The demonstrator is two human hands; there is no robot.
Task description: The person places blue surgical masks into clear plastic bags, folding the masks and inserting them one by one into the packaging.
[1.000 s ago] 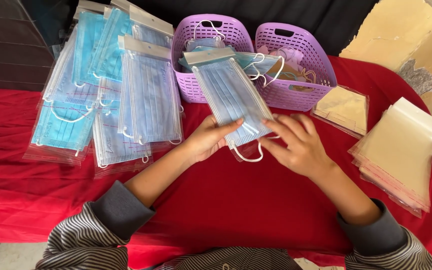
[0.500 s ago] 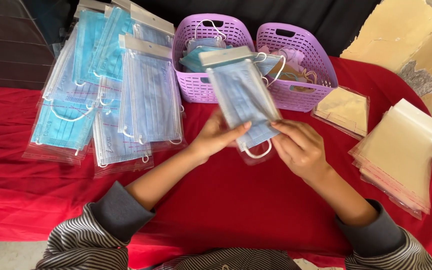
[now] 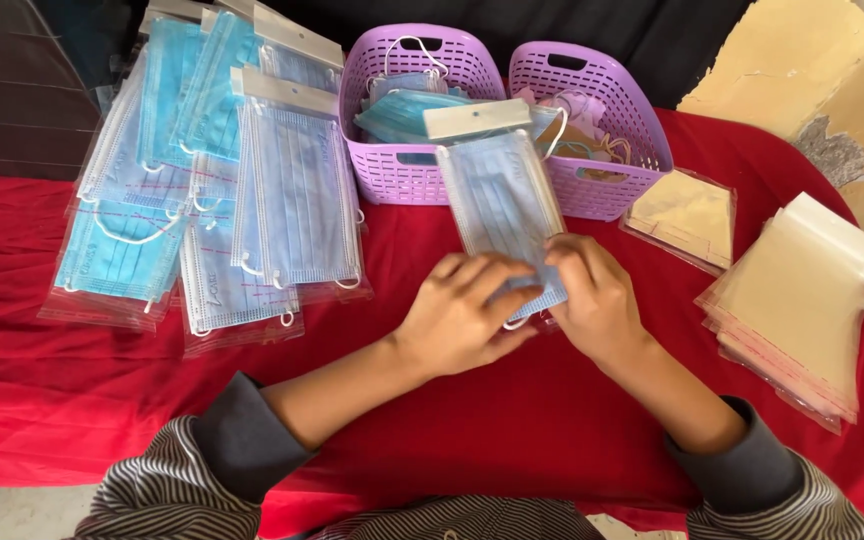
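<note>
Head view: a clear sleeve holding blue face masks is pinched at its lower end by the left hand and the right hand, both grips pressed onto it above the red bench. Since a second ago the sleeve has been swung upright, and the loose ear loop at its bottom is now covered by the fingers, so the masks appear nearly tucked in. It is held in front of two purple baskets, with filled packs piled left and empty sleeves stacked right.
</note>
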